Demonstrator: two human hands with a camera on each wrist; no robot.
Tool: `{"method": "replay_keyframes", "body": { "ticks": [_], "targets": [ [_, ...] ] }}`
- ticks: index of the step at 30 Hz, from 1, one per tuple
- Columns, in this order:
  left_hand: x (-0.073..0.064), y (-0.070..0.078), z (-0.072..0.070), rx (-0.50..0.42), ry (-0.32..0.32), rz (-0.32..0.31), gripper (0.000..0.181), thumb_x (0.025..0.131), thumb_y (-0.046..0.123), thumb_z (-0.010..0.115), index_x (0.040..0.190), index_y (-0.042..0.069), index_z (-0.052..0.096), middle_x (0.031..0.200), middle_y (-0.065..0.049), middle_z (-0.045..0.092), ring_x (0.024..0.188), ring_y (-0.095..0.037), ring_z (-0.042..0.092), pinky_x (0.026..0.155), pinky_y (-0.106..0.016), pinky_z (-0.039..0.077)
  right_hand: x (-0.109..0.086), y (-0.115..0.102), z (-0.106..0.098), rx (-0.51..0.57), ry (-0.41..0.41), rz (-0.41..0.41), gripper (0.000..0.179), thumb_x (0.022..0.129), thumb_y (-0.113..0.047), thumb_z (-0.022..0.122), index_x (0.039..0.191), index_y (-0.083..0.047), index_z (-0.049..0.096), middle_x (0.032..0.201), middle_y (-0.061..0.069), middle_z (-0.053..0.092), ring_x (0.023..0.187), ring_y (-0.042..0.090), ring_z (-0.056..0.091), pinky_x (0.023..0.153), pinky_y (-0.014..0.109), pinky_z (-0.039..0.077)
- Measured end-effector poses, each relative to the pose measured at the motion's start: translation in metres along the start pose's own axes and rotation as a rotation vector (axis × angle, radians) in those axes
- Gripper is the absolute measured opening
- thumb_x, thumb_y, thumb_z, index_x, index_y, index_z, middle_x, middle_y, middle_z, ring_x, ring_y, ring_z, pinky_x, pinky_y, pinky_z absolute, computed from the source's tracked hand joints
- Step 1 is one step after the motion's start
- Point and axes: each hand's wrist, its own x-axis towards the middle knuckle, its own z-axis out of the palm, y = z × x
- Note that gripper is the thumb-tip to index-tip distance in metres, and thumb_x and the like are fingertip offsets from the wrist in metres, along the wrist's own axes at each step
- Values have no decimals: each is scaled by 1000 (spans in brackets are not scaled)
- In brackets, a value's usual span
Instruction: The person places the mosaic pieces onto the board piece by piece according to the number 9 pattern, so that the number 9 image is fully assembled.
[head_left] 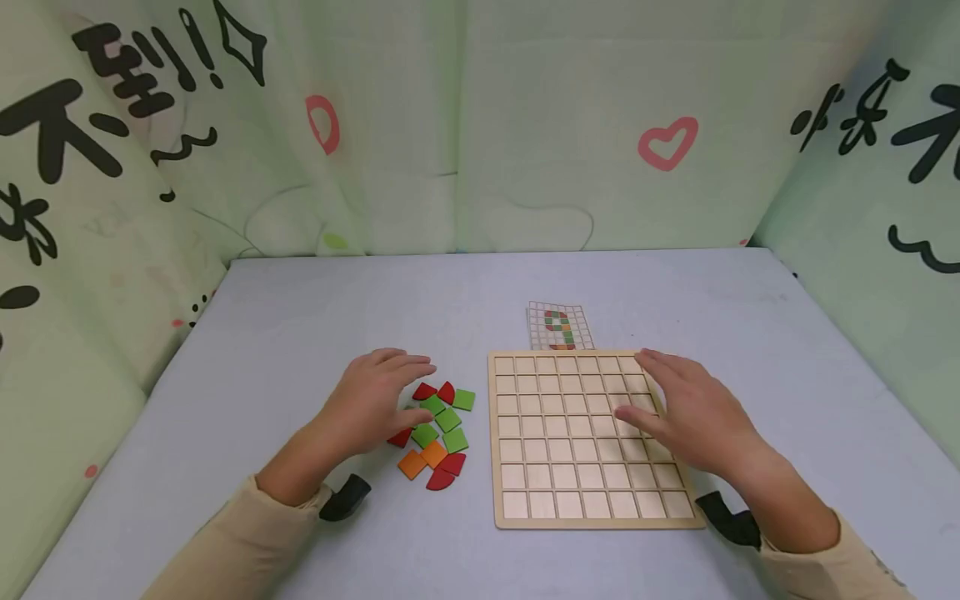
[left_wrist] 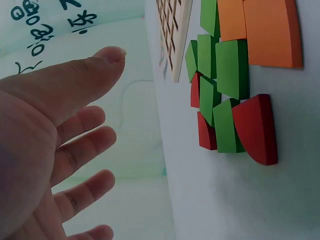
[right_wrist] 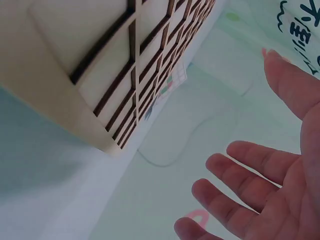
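Observation:
My left hand (head_left: pixel 372 406) hovers at the left side of a loose group of small flat tiles, fingers spread and nothing held. Among the tiles are green squares (left_wrist: pixel 232 69), orange squares (left_wrist: pixel 272 32) and red pieces with one curved side (left_wrist: pixel 257 129). To their right lies a wooden grid board (head_left: pixel 596 524) with shallow square cells, all bare. Over the board's right edge is my right hand (head_left: pixel 697 412), its thumb apart from the fingers and the palm holding nothing. In the right wrist view the board (right_wrist: pixel 107 140) appears beside the relaxed fingers.
A pattern card (head_left: pixel 560 325) with a small green, red and orange figure on a grid lies behind the board, partly hidden by its back edge. Pale green curtains (head_left: pixel 555 125) with black writing and hearts surround the white table (head_left: pixel 337 300) at the back and sides.

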Motion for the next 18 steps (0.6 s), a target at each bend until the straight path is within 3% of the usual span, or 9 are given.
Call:
{"method": "replay_keyframes", "body": {
  "ticks": [9,18],
  "targets": [
    [13,-1,8,-81,-15,67,51,83,21,83,129,9,66,128,-5,65,122,-30,54,98,-51,45,-2,7,3,114,-61,10,73,89,-33,76,144,4,46,142,28,48,131,48,39,100,64,37],
    [23,0,14,-170,-82,2,43,87,19,80,128,9,67,125,-5,66,121,-28,53,97,-44,48,-3,16,6,155,-72,-15,64,87,-25,78,139,2,52,137,27,53,128,48,44,101,62,37]
  ]
}}
